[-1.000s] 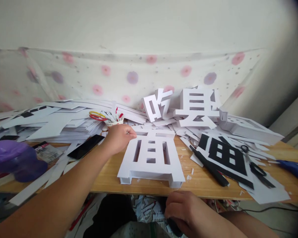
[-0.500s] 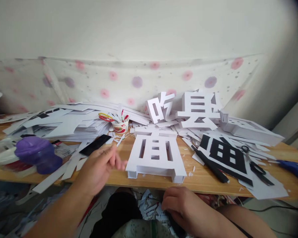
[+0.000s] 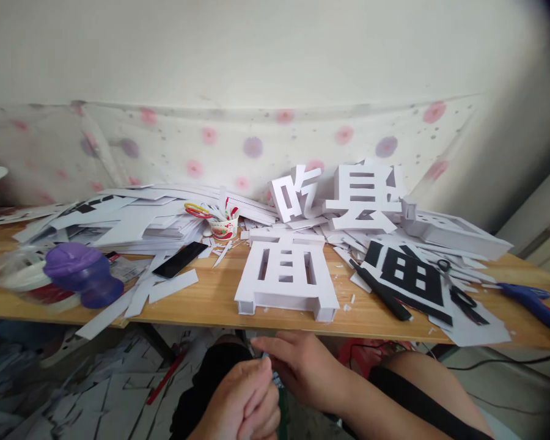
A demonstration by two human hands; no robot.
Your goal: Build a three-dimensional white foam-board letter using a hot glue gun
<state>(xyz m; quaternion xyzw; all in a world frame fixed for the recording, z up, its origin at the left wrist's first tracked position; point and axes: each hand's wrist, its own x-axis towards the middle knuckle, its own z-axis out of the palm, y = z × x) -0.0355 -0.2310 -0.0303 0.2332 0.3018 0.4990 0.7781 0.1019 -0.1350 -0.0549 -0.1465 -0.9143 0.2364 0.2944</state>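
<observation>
My left hand is over my lap, below the table's front edge, with its fingers curled in and the thumb pressed against them. Whatever it pinches, if anything, is too small to make out. Close beside it on the right is my right hand, its index finger stretched leftward above the left thumb; its other fingers are partly hidden. Just ahead of both hands, a white foam-board 3D character lies face up near the table edge, touched by neither.
Behind it stand more white 3D characters. On the right are a black cut-out sheet, scissors and a blue glue gun. Leftward lie a phone, a purple bottle, a paper cup and white board sheets.
My left hand has drawn back from beside the white character down to my lap, next to my right hand. My right hand has shifted left, its index finger now extended.
</observation>
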